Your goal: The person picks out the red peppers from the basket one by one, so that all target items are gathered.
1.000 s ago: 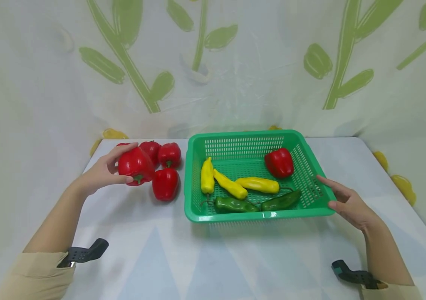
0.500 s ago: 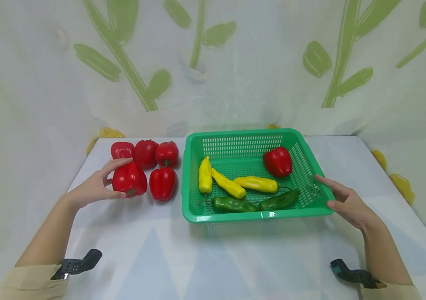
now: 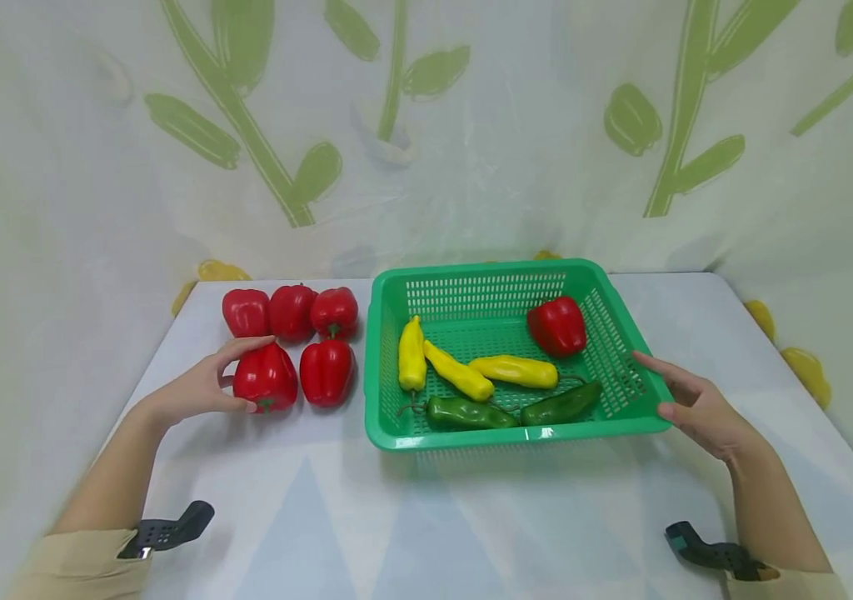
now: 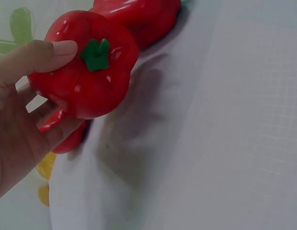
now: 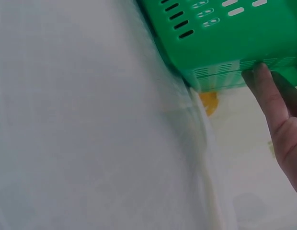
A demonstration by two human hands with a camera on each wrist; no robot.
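My left hand [image 3: 197,386] grips a red bell pepper [image 3: 265,379], thumb at its near side and fingers behind. In the left wrist view this pepper [image 4: 91,67] shows its green stem end, with the thumb close to the stem. Several other red bell peppers sit right around it, one to its right [image 3: 327,372] and more in a row behind. At the right, my right hand [image 3: 707,412] touches the rim of a green basket [image 3: 501,439] with extended fingers. The right wrist view shows straight fingers [image 5: 270,93] against the basket's edge [image 5: 220,74].
Inside the basket are a red bell pepper [image 3: 557,326], several yellow peppers [image 3: 514,371] and long green peppers [image 3: 471,412]. A pale patterned cloth [image 3: 426,533] covers the table. A leaf-print curtain [image 3: 516,167] hangs behind the table's far edge.
My left hand has brought the red bell pepper down and slightly left, into line beside the front pepper, uncovering the one behind. My right hand has stayed at the basket rim.
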